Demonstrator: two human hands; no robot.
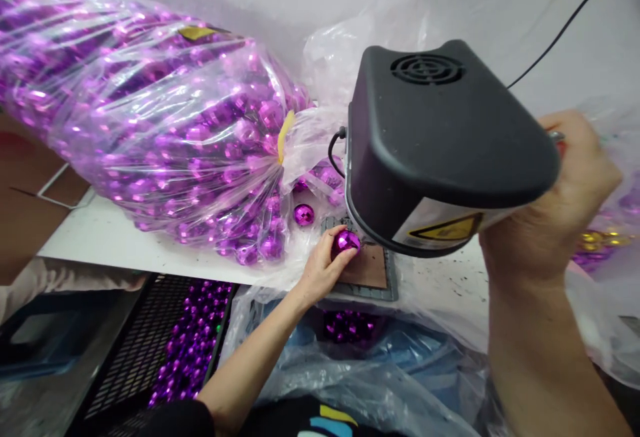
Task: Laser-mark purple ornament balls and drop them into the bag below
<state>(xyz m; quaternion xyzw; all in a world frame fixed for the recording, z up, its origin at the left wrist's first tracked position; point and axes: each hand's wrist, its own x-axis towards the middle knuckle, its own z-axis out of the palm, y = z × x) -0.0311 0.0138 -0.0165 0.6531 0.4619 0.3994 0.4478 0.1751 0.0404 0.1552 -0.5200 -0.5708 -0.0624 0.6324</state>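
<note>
A shiny purple faceted ball [349,241] is held between the thumb and fingers of my left hand [325,265], over a brown board [367,270] on a grey mat [393,280]. My right hand [565,190] is closed around the right end of a black machine [450,130] with a round vent and a yellow warning label. The machine covers part of the table right of the ball. Another purple ball [303,214] lies up and left of my left hand.
A big clear bag [165,123] of purple balls, tied with yellow, fills the left of the white table [125,243]. Below stands a black crate [135,343] with purple beads. Clear plastic [400,370] drapes the front edge. A black cable [565,30] crosses upper right.
</note>
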